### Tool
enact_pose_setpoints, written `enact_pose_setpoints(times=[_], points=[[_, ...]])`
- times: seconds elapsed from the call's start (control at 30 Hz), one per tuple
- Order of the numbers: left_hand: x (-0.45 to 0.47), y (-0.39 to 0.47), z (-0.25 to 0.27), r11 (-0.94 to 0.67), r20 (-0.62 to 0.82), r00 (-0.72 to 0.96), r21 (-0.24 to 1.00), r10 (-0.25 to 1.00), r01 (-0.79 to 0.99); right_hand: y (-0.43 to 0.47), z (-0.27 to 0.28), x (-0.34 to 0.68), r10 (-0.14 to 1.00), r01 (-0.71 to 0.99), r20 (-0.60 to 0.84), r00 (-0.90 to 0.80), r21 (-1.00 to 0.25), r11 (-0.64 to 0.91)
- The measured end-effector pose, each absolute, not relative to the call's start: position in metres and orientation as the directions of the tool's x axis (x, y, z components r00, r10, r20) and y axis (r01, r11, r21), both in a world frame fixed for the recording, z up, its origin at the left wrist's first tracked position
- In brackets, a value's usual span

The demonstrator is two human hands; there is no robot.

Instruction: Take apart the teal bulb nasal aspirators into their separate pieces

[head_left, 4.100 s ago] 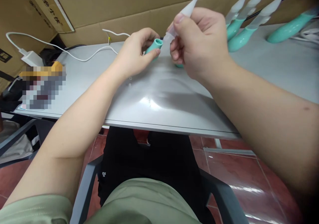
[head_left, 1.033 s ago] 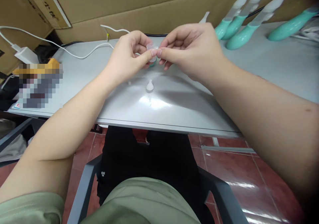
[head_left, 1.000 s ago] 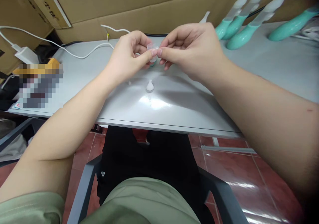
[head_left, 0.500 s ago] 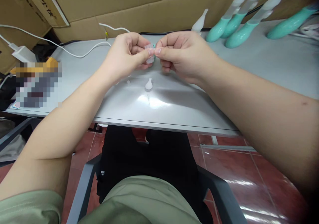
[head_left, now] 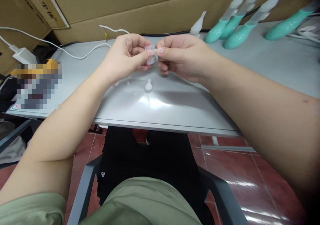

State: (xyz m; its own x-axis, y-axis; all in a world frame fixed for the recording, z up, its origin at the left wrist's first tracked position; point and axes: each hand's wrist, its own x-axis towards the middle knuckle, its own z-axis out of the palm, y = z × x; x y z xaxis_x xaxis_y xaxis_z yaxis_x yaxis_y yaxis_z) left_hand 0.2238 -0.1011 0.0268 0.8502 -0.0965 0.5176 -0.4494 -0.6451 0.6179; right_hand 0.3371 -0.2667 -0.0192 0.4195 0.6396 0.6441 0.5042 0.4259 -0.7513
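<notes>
Above the grey table, my left hand (head_left: 130,53) is closed on a small clear plastic piece (head_left: 150,60), thumb and fingers around it. The thumb and index finger of my right hand (head_left: 175,53) pinch at the right side of that piece, fingertips close to those of my left hand. Whether a separate small part sits in the right pinch is hidden by the fingers. Below the hands a small white funnel-shaped tip (head_left: 148,85) stands upright on the table (head_left: 172,113). Tiny pale bits (head_left: 128,83) lie near my left wrist.
Teal-handled devices with long white tips (head_left: 241,34) stand at the back right, and another teal one (head_left: 287,28) lies farther right. A white nozzle (head_left: 198,24) is behind my right hand. White cables (head_left: 82,56) and a white adapter (head_left: 24,55) are at left, against a cardboard wall (head_left: 120,4).
My right fingertips have shifted slightly against the clear piece, and the teal spot between the hands now shows less. My left hand keeps its hold.
</notes>
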Motion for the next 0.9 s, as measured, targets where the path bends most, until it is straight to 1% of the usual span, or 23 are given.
enact_pose_setpoints(times=[0.17,0.27,0.5,0.63,0.83,0.9], points=[[0.2229,-0.1018,0.0272,-0.651,0.512,0.856,0.626,-0.072,-0.429,-0.2681,-0.0195,0.3391,0.68,0.434,0.606,0.412,-0.787,0.439],[0.223,-0.1006,0.0268,-0.652,0.499,0.862,0.624,-0.092,-0.431,-0.2702,-0.0201,0.3394,0.721,0.383,0.578,0.383,-0.809,0.446],[0.2215,-0.1008,0.0261,-0.666,0.496,0.863,0.612,-0.097,-0.427,-0.2704,-0.0197,0.3376,0.734,0.334,0.565,0.377,-0.822,0.461],[0.2195,-0.1016,0.0273,-0.674,0.501,0.856,0.59,-0.127,-0.445,-0.2703,-0.0191,0.3358,0.737,0.317,0.54,0.406,-0.84,0.44],[0.2199,-0.0991,0.0279,-0.69,0.52,0.846,0.569,-0.118,-0.447,-0.269,-0.0183,0.3367,0.751,0.246,0.523,0.403,-0.852,0.461],[0.2199,-0.0976,0.028,-0.711,0.541,0.832,0.536,-0.124,-0.455,-0.2699,-0.0162,0.3376,0.759,0.208,0.515,0.398,-0.857,0.472]])
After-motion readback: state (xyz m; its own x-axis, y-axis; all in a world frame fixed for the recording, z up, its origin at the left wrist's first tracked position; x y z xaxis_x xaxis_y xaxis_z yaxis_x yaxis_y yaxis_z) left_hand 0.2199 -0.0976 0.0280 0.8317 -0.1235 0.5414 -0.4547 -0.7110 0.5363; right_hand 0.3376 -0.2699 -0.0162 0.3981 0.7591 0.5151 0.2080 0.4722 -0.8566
